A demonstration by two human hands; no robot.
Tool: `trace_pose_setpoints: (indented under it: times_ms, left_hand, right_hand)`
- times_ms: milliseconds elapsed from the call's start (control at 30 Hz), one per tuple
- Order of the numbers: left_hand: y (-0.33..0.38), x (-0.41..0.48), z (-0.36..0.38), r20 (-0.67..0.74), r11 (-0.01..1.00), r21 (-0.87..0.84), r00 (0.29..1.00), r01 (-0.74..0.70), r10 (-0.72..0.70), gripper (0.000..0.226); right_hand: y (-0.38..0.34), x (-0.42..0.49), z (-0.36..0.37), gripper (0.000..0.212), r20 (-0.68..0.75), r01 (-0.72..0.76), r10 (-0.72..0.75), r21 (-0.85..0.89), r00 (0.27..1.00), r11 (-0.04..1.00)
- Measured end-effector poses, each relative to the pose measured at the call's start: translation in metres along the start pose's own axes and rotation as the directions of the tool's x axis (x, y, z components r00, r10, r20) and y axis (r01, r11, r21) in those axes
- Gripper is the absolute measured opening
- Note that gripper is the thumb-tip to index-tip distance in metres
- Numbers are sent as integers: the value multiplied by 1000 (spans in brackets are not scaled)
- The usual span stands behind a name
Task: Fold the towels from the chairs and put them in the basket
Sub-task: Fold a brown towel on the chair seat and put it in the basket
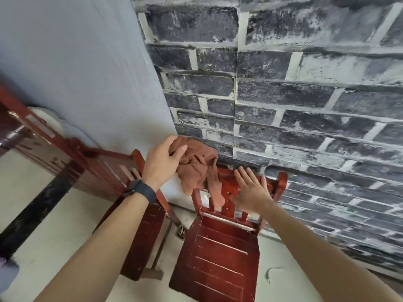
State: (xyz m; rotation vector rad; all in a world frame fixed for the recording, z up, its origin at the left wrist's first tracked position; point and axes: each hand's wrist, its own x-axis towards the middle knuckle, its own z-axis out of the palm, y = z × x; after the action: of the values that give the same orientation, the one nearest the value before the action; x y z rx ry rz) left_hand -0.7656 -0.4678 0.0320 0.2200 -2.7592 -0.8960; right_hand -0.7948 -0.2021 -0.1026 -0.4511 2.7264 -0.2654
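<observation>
Brick wall (305,94): dark grey bricks with pale mortar, filling the right and upper side behind the chairs.
Plain wall (76,62): pale blue-grey, meeting the brick wall in a corner.
Floor (54,225): light, crossed by a black stripe at the left.
Right chair (220,256): red wood, slatted seat, its back toward the brick wall.
Left chair (141,232): red wood, just beside the right chair, partly hidden by the left forearm.
Towel (196,168): rust-brown, crumpled, bunched at the top of the right chair's backrest with one end hanging down over the slats.
Left hand (161,162): fingers (180,152) curled into the towel's upper left part, gripping the cloth.
Right hand (253,190): flat and empty, fingers (242,174) spread, held in front of the right chair's backrest, just right of the hanging towel and not touching it.
Wristband (141,190): black, on the left wrist.
</observation>
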Motion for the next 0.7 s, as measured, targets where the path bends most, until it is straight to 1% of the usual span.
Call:
trace_pose_setpoints:
  times_ms: [33, 67, 100, 133, 167, 200, 233, 267, 300, 333, 367, 400, 433, 467, 533, 600, 700]
  left_hand:
    - [5, -1, -17, 3, 999, -28, 999, -44, 44, 32]
    - [10, -2, -34, 23, 995, -41, 995, -92, 93, 28]
    - [16, -4, -51, 52, 989, -30, 988, -143, 145, 26]
    - [22, -7, -69, 86, 981, 6, 977, -195, 194, 24]
    - [28, -11, -85, 118, 967, 61, 964, -246, 237, 25]
    - [34, -17, -102, 142, 949, 116, 950, -294, 277, 26]
    - [39, -23, -116, 161, 926, 162, 935, -342, 317, 28]
    - [44, -30, -131, 177, 897, 199, 915, -394, 362, 29]
    - [48, -37, -144, 188, 866, 229, 893, -444, 408, 29]
    - [51, -43, -157, 192, 838, 249, 873, -485, 448, 29]
    - [53, -50, -170, 189, 813, 262, 854, -519, 484, 27]
    - [52, -57, -181, 186, 791, 276, 838, -546, 514, 26]
    - [50, -63, -191, 186, 768, 301, 825, -565, 533, 25]
    - [46, -69, -199, 198, 751, 334, 821, -570, 535, 24]
    - [36, -78, -210, 239, 742, 383, 835, -551, 496, 28]
    - [26, -87, -211, 272, 751, 402, 852, -523, 447, 37]
    - [15, -96, -204, 304, 747, 408, 850, -525, 431, 54]
  right_hand:
    - [-7, -5, -13, 89, 9, -35, 34, 86, 999, 996]
    - [-15, -12, -28, 89, -15, -73, 78, 199, 997, 977]
    - [-24, -21, -45, 89, -76, -81, 112, 329, 991, 941]
    - [-37, -34, -63, 88, -161, -32, 118, 455, 980, 890]
    - [-52, -48, -81, 84, -252, 63, 100, 567, 963, 821]
    - [-70, -63, -99, 78, -329, 182, 58, 652, 943, 736]
    - [-89, -77, -117, 76, -379, 286, -3, 692, 925, 663]
    - [-108, -90, -131, 75, -397, 353, -81, 684, 914, 639]
    - [-127, -103, -142, 74, -385, 387, -151, 664, 911, 640]
    - [-143, -112, -149, 68, -363, 393, -190, 641, 912, 660]
    - [-157, -120, -153, 56, -354, 391, -203, 612, 913, 688]
    - [-169, -128, -155, 40, -375, 385, -189, 565, 908, 730]
    - [-179, -138, -156, 25, -416, 381, -166, 510, 894, 771]
    - [-186, -149, -156, 18, -468, 358, -129, 442, 874, 823]
    - [-193, -170, -152, 20, -595, 271, -51, 286, 802, 919]
    - [-194, -186, -145, 22, -676, 232, -43, 193, 736, 953]
    - [-198, -199, -132, 24, -698, 212, -69, 121, 713, 970]
